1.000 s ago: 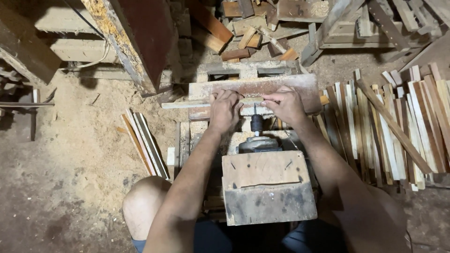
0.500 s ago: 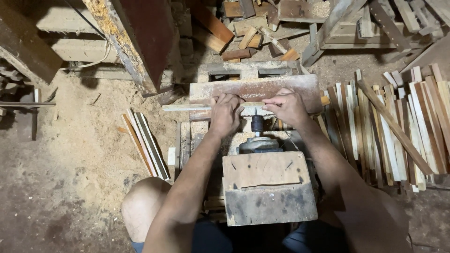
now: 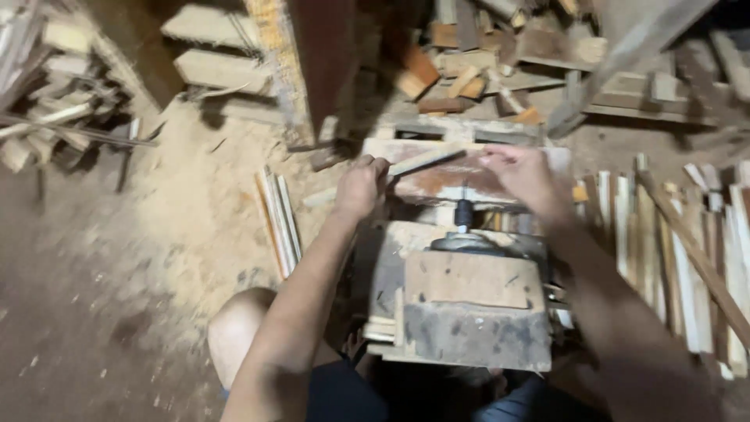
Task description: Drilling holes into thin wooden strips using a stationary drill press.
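Gripping a thin pale wooden slat [image 3: 426, 160], left hand [image 3: 361, 186] and right hand [image 3: 522, 173] clench its ends.

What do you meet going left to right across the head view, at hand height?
Bundle of thin slats on the sawdust → left hand → wooden strip held between the hands → right hand → stacked slats.

Bare forearms, no sleeves, bare knee, dk shorts [image 3: 351, 395].

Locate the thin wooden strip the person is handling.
In the head view the wooden strip sits upper centre, held between the left hand and right hand, over the reddish plank just beyond the spindle.
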